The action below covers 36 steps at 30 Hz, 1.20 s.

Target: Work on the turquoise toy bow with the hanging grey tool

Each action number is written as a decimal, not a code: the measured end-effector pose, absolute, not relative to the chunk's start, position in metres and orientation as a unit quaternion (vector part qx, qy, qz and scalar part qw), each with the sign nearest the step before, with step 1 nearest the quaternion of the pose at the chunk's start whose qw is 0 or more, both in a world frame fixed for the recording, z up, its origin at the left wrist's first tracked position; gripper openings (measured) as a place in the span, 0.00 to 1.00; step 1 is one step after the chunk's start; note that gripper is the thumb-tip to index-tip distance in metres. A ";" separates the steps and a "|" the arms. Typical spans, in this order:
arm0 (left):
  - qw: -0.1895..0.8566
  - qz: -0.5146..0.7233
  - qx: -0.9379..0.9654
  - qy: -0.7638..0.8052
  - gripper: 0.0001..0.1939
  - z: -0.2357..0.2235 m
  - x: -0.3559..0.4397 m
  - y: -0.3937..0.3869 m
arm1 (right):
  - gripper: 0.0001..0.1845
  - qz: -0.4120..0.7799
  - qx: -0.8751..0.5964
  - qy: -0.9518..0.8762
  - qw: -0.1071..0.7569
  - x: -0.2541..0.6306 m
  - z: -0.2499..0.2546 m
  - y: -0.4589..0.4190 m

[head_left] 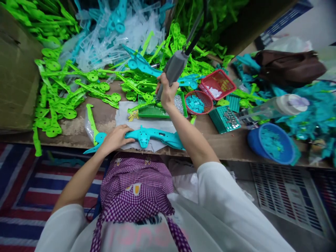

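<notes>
My right hand (168, 91) is wrapped round a grey electric screwdriver (175, 67), which hangs from a black cord. Its lower end is over a green basket (160, 111) holding small silvery pieces that look like screws. At the table's front edge lies a long, curved blue plastic part (154, 134) with a raised middle. My left hand (117, 138) grips that part near its left end, thumb on the near side. My right forearm hides some of the part's right end. A grey cloth (126, 112) lies under it.
Green plastic parts (91, 77) and clear pieces (126, 38) are heaped behind. To the right stand a red round basket (210, 105), a red tray (228, 84), a blue-green stack (223, 122), a bottle (275, 106) and a blue bucket (254, 143). A cardboard box (18, 77) borders the left.
</notes>
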State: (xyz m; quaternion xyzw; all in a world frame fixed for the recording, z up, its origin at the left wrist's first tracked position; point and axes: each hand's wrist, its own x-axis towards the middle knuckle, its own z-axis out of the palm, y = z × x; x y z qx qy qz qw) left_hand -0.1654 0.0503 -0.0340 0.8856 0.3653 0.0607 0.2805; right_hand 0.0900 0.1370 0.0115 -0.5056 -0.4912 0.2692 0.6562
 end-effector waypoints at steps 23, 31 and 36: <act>0.275 0.052 0.883 0.377 0.20 -0.028 -0.162 0.051 | 0.28 0.413 -0.390 -0.470 0.676 0.065 0.039 0.002; 0.264 0.038 0.877 0.399 0.21 -0.022 -0.158 0.050 | 0.31 0.466 -0.400 -0.425 0.665 0.033 0.019 -0.018; 0.273 0.032 0.872 0.405 0.21 -0.021 -0.157 0.051 | 0.30 0.479 -0.391 -0.445 0.648 0.033 0.011 -0.019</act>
